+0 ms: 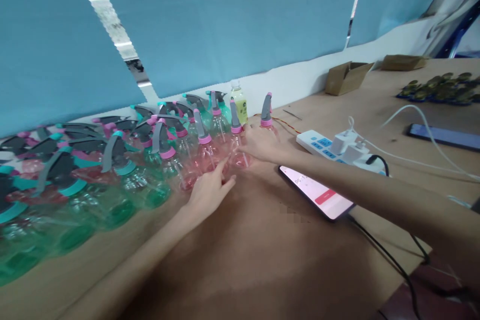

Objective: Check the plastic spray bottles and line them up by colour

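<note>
Rows of clear spray bottles with grey trigger heads stand on the table, green ones on the left and pink ones towards the middle. My right hand is closed on a pink spray bottle, its thumb side across the bottle's body; some fingers are hidden. Just left of it, my left hand lies with index finger and thumb apart, fingertips close to the base of another pink spray bottle. Whether they touch it, I cannot tell. Behind my right hand stands one more pink spray bottle.
A lit phone lies under my right forearm. Beyond it is a white power strip with chargers and cables. A yellow-green bottle stands at the back, an open cardboard box and dark small items farther right.
</note>
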Demonstrator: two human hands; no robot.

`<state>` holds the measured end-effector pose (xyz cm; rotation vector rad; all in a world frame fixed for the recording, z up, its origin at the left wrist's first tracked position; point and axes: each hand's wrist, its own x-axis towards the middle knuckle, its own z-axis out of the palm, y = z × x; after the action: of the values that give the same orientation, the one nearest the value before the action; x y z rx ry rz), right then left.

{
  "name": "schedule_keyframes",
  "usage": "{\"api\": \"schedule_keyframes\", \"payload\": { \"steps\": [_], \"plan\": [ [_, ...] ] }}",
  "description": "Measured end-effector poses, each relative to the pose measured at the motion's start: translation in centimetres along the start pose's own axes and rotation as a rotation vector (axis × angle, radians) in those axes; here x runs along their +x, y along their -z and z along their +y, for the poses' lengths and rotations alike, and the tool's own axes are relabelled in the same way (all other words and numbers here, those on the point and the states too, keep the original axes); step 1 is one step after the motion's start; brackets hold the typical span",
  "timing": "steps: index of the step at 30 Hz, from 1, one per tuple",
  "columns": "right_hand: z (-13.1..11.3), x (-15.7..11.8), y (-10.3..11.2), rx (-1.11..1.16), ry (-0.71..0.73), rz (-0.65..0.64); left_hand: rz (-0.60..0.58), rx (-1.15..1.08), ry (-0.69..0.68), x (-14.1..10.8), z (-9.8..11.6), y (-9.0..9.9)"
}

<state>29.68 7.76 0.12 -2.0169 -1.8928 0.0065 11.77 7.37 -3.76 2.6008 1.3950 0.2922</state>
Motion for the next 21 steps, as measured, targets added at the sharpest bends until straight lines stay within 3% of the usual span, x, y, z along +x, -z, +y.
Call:
{"api": "schedule_keyframes", "payload": {
  "steps": [4,15,21],
  "plan": [
    [0.1,0.1,-0.6,-0.013,0.005,0.056,0.005,0.189,0.039,-0.1,-0.4,0.2],
    [-0.8,-0.5,-1.0,-0.017,-0.004,0.045,-0.065,0.095,0.008,-2.1,-0.7,0.0],
    [2.0,-1.6,0.3,0.033,0.057,0.091,-0.079,-0.016,-0.027,-3.0,-0.3,-0.4]
  ]
}}
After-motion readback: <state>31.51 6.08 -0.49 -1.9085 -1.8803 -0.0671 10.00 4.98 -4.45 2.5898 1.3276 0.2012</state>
